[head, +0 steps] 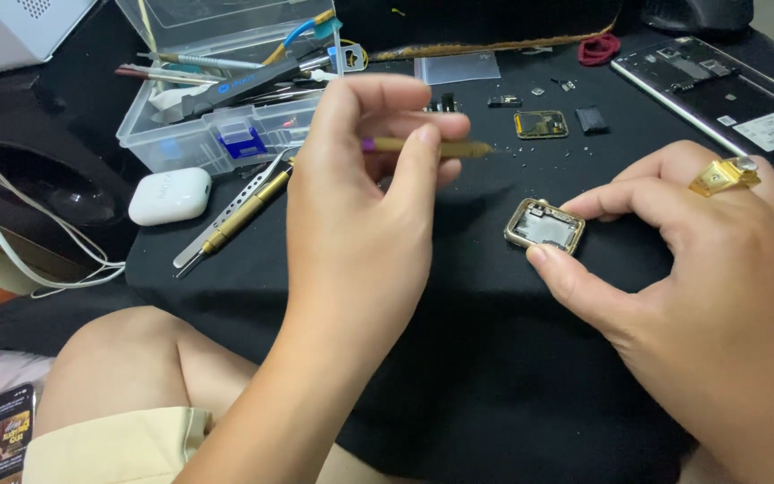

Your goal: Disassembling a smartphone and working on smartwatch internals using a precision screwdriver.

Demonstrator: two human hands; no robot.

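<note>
Fingers of the left hand (360,206) pinch a thin gold screwdriver (427,146) above the opened watch case (545,226), which the right hand (692,260) grips at its edges on the black tabletop (494,358).

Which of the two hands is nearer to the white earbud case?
Left. The left hand, holding a small screwdriver, is just right of the white earbud case. The right hand is far right, touching the watch case.

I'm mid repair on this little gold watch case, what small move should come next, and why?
Probably bring the screwdriver tip down to the open watch case. The left hand holds the tool raised and level, clear of the work, while the right hand pinches the case on the black mat, its insides facing up.
</note>
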